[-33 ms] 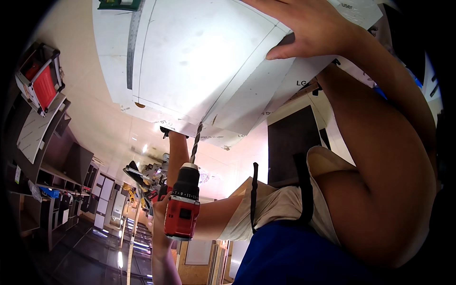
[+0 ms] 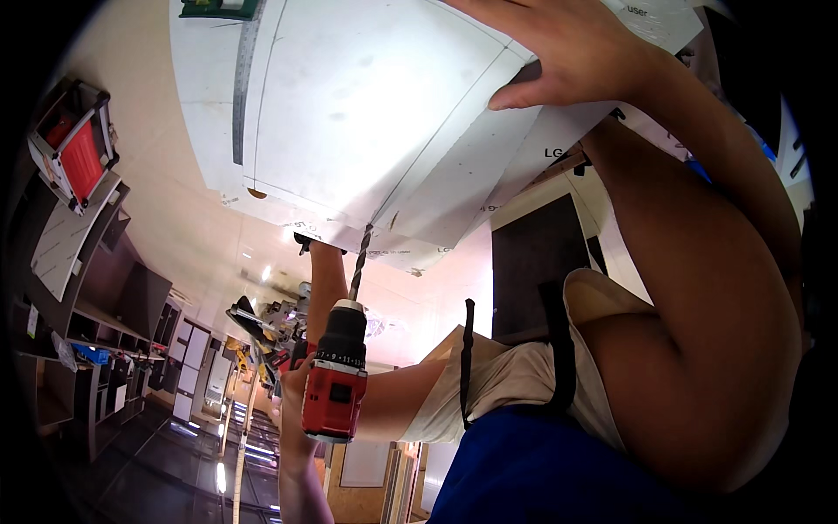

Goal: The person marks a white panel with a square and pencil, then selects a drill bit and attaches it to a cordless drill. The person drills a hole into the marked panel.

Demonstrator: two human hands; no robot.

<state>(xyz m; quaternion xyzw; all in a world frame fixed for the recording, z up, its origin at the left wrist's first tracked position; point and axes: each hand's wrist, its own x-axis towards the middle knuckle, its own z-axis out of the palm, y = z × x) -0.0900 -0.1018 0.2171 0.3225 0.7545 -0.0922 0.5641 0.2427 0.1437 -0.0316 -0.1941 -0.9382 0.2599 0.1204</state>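
My left hand (image 2: 295, 393) is closed around the handle of a red and black cordless drill (image 2: 336, 397), partly hidden behind its body. A long spiral drill bit (image 2: 360, 266) points up from the chuck, its tip at the near edge of a white panel (image 2: 349, 113). Whether the tip has entered the panel, I cannot tell. Thin lines are marked on the panel, and a brown half-round spot (image 2: 256, 193) shows near its left corner. On the panel's right side rests my right hand (image 2: 580, 57), thumb spread away from the fingers, some fingertips cut off by the upper edge.
A metal ruler (image 2: 243, 96) and a green tool (image 2: 220, 9) lie on the panel's left part. My bent legs flank the drill. A dark board (image 2: 541, 262) is below the panel at right. Far left are a red-and-grey case (image 2: 83, 162) and shelf units (image 2: 87, 375).
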